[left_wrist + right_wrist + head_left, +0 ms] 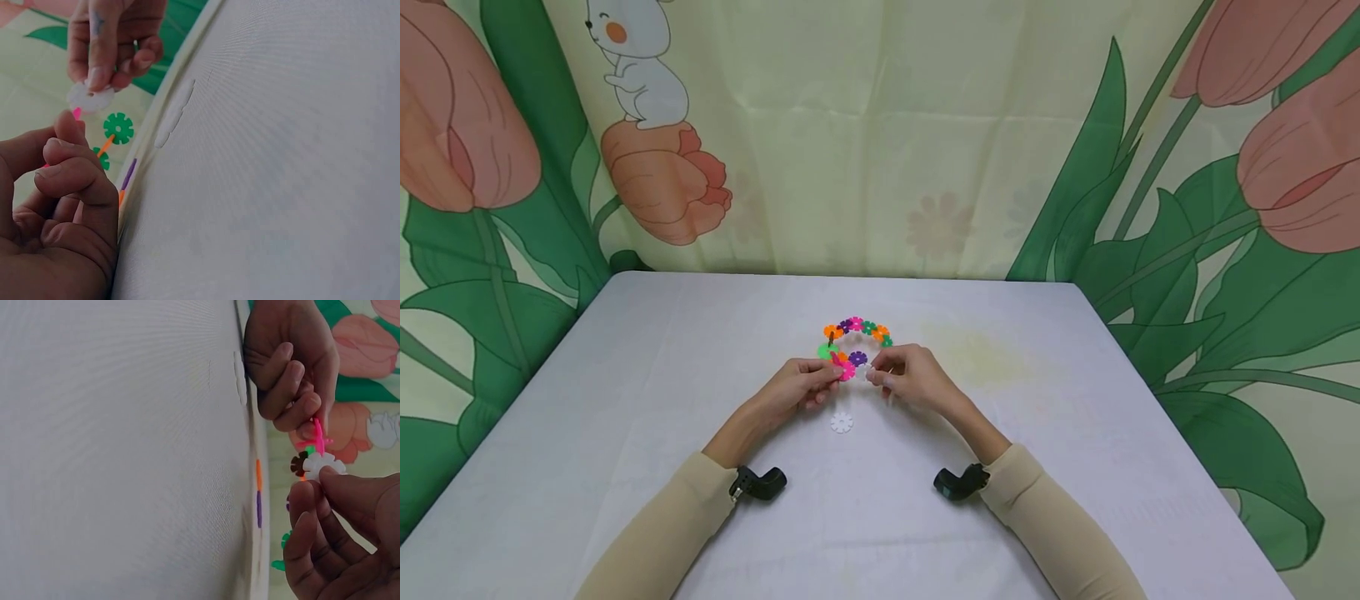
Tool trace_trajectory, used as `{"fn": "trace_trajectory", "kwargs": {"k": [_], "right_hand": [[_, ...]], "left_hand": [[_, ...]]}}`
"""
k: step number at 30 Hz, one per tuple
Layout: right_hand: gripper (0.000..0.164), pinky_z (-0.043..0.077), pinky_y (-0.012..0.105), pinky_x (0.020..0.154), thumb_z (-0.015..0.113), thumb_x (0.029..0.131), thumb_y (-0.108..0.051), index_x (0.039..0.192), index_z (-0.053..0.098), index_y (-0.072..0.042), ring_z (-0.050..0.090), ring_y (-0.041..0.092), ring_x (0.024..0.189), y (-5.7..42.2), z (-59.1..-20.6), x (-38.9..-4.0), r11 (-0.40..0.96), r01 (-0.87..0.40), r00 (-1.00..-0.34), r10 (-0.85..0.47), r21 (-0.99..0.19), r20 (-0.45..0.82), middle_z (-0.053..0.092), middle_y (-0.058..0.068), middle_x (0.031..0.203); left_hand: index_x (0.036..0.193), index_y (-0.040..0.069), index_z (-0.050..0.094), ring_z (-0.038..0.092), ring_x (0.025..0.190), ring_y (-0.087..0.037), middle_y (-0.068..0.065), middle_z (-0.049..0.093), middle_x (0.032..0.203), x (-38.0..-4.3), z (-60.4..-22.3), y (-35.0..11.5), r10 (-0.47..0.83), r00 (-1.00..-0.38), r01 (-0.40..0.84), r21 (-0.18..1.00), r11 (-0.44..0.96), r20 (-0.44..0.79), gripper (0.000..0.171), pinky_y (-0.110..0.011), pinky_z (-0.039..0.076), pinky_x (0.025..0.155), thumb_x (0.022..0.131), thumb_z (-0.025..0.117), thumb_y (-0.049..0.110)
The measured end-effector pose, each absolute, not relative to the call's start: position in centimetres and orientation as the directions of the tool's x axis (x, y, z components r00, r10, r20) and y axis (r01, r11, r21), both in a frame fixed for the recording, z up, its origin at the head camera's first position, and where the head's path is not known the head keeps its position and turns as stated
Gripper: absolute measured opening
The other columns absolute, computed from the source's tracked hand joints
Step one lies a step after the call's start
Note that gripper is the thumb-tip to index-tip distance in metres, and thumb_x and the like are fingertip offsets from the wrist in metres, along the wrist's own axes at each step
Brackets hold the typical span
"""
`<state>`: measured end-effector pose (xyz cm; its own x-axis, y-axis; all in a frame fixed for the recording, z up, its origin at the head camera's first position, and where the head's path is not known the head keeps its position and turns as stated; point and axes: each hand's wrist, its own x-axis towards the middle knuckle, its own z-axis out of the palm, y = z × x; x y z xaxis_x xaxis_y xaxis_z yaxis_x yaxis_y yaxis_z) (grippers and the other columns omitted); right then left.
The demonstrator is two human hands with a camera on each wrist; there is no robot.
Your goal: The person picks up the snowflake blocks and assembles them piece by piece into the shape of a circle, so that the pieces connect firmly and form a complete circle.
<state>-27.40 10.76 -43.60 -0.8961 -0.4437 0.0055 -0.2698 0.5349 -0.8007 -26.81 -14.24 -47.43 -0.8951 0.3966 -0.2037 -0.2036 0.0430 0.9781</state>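
Near the middle of the table, my left hand (792,388) pinches a pink notched plastic disc (847,372), part of a chain of interlocking discs. My right hand (914,375) holds a white notched disc (323,465) between thumb and fingertips, close to the pink one's edge. From the held end, the chain curves up and around, with a light green disc (827,352), a brown disc (299,464), and several orange, purple, pink and green discs (868,327) along it. In the left wrist view, my left fingers partly hide the pink disc.
Another white disc (842,423) lies flat on the white tablecloth (880,517), nearer than both hands. A purple disc (857,358) and an orange piece rest on the table between the hands. Behind the far table edge hangs a curtain (865,167) printed with tulips and a rabbit.
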Motion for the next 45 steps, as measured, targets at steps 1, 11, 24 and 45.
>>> {"fn": "trace_trajectory", "kwargs": {"k": [1,11,24,45], "right_hand": [[0.011,0.055,0.026,0.062,0.077,0.098,-0.020,0.101,0.077,-0.009,0.071,0.025,0.069,10.76,-43.64,-27.38,0.533,-0.272,-0.895,-0.446,-0.801,0.007,0.075,0.013,0.087],[0.010,0.056,0.027,0.063,0.077,0.098,-0.017,0.101,0.078,-0.008,0.072,0.023,0.069,10.60,-43.77,-27.35,0.517,-0.289,-0.885,-0.466,-0.806,0.018,0.077,0.013,0.087],[0.007,0.056,0.025,0.064,0.078,0.096,-0.014,0.097,0.080,-0.008,0.074,0.022,0.070,10.41,-43.90,-27.35,0.503,-0.340,-0.873,-0.482,-0.795,0.068,0.078,0.013,0.085],[0.010,0.057,0.023,0.063,0.079,0.095,-0.011,0.096,0.080,-0.001,0.075,0.024,0.070,10.05,-44.29,-27.29,0.476,-0.383,-0.862,-0.492,-0.791,0.121,0.078,0.014,0.083]], "left_hand": [[0.107,-0.004,0.069,0.048,0.062,-0.008,0.005,0.063,0.078,-26.77,-47.45,-14.23,0.397,-0.894,-0.206,0.978,0.042,-0.206,0.028,-0.018,0.037,0.055,0.107,0.064,0.024],[0.106,-0.003,0.069,0.047,0.062,-0.007,0.006,0.063,0.077,-26.55,-47.39,-14.20,0.396,-0.896,-0.205,0.978,0.039,-0.204,0.027,-0.018,0.036,0.055,0.106,0.065,0.024],[0.105,-0.004,0.069,0.047,0.061,-0.007,0.006,0.063,0.076,-26.52,-47.30,-14.29,0.397,-0.895,-0.208,0.978,0.031,-0.203,0.026,-0.018,0.036,0.054,0.107,0.063,0.021],[0.096,0.000,0.070,0.047,0.060,-0.005,0.007,0.062,0.072,-26.70,-47.42,-14.39,0.397,-0.898,-0.204,0.979,0.009,-0.191,0.018,-0.016,0.036,0.053,0.106,0.062,0.014]]}}
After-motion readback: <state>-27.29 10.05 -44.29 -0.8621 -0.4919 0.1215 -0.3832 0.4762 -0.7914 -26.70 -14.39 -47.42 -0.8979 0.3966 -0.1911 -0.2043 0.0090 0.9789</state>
